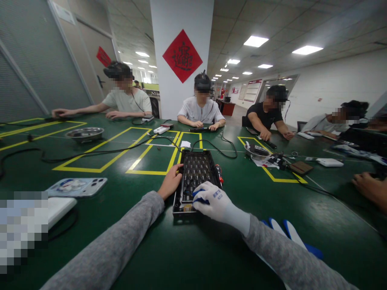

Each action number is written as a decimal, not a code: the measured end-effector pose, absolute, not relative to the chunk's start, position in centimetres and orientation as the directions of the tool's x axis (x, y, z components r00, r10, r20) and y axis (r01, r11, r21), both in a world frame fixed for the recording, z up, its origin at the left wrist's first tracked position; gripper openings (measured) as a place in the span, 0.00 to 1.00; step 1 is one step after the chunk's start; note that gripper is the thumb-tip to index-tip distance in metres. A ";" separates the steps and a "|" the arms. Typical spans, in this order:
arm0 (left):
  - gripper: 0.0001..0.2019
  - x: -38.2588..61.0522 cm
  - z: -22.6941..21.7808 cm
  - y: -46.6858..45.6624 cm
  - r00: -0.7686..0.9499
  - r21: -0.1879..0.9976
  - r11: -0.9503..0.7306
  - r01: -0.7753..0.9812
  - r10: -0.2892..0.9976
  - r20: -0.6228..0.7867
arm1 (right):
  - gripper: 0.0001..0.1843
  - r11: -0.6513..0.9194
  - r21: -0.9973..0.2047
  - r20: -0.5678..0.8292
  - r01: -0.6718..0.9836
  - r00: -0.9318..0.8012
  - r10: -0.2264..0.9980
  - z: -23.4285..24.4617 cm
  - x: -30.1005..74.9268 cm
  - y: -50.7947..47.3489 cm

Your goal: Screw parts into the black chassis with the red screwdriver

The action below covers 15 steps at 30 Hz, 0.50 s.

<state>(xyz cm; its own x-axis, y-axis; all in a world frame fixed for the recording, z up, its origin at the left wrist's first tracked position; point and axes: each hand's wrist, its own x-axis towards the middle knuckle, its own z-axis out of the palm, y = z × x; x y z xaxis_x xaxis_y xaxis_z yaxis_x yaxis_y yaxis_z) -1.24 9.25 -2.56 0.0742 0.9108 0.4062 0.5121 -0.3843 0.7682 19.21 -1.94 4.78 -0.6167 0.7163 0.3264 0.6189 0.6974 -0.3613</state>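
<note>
A black tray of screwdriver bits lies on the green table right in front of me. My left hand is bare and rests against the tray's left edge, fingers curled around it. My right hand wears a white glove with blue fingertips and lies on the tray's near right corner, fingers bent over the bits; what they pinch, if anything, is hidden. A red-handled tool lies along the tray's right side. A second white and blue glove lies under my right forearm.
A phone in a clear case and a white box lie at the left. Metal bowls and black cables sit among yellow tape outlines. Several people sit around the far side; another person's hand rests at right.
</note>
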 end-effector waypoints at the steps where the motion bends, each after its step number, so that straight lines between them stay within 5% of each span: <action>1: 0.24 -1.2 -2.5 9.2 0.076 0.767 -0.385 0.513 0.910 0.406 | 0.11 0.702 -0.357 0.329 0.616 -0.620 0.712 4.7 19.2 -1.9; 15: 0.23 -1.3 -2.4 9.1 0.075 0.767 -0.386 0.513 0.910 0.408 | 0.10 0.716 -0.341 0.349 0.609 -0.625 0.698 4.7 19.3 -1.9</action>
